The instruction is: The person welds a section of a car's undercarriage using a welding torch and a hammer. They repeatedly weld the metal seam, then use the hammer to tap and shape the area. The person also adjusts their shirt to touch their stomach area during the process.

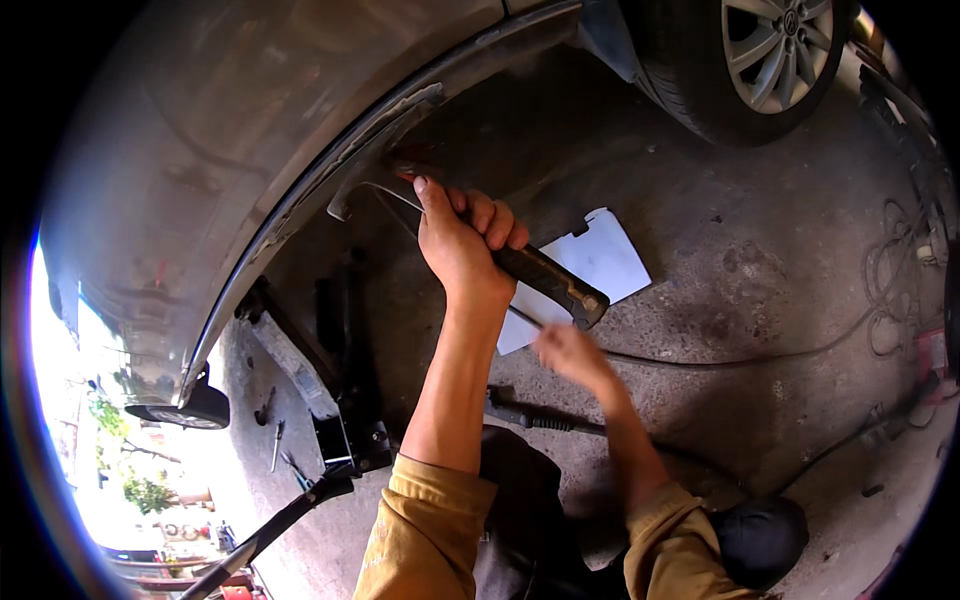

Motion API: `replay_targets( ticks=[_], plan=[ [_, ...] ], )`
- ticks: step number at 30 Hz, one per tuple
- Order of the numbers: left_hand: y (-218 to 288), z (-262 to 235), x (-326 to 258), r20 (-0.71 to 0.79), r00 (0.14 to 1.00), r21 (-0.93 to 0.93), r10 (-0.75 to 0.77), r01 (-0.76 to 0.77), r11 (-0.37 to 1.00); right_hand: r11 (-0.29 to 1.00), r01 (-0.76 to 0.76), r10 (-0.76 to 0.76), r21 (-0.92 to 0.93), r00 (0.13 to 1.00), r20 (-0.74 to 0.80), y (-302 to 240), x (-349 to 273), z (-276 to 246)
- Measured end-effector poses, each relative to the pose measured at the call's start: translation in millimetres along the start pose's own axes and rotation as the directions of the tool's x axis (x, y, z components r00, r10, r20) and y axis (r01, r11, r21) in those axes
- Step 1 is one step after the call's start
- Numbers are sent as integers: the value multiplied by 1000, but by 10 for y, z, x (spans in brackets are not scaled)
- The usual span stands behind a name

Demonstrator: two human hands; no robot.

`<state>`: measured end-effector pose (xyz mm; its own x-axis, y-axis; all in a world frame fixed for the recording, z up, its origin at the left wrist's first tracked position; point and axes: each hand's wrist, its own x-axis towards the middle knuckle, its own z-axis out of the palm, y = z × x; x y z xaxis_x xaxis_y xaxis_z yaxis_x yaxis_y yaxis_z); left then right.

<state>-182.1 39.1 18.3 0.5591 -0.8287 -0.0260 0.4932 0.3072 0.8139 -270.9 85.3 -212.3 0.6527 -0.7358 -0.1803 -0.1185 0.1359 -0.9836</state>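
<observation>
My left grip [465, 240] is clamped on the black-handled hammer [545, 280] at centre frame, head up against the bent grey car sill [385, 150], while my blurred right hand [570, 352], state unclear, hovers just below; next calls for steadying.

The person wears a mustard-yellow long-sleeved shirt of soft cloth. Both sleeves are pushed up, so the forearms are bare from the cuff to the wrist. The left sleeve [425, 530] ends in a loose, wrinkled fold, and the right sleeve [675, 545] is bunched in the same way. The left hand [462, 245] and the right hand [568, 352] are bare, without gloves, and the right one looks blurred. Dark trousers [520, 520] cover the legs between the two sleeves.
</observation>
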Motion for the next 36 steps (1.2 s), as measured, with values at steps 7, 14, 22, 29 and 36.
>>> replay_targets(
  ticks=[7,14,22,29,36],
  plan=[
    [-203,108,24,-65,997,-67,31,-35,997,221,-24,-169,-975,984,-62,1111,-985,1059],
    [-82,95,-7,-61,998,-67,14,-18,998,429,264,-217,-864,958,185,731,-786,514],
    [264,-94,-12,53,985,-117,-167,172,978,348,414,462,-841,705,538,150,-533,-443],
    [335,-184,33,139,969,9,-203,204,979,76,118,21,-990,993,120,712,-542,557],
    [388,-277,-32,120,975,-32,-188,193,981,482,66,108,-874,985,134,368,-471,209]
  ],
)
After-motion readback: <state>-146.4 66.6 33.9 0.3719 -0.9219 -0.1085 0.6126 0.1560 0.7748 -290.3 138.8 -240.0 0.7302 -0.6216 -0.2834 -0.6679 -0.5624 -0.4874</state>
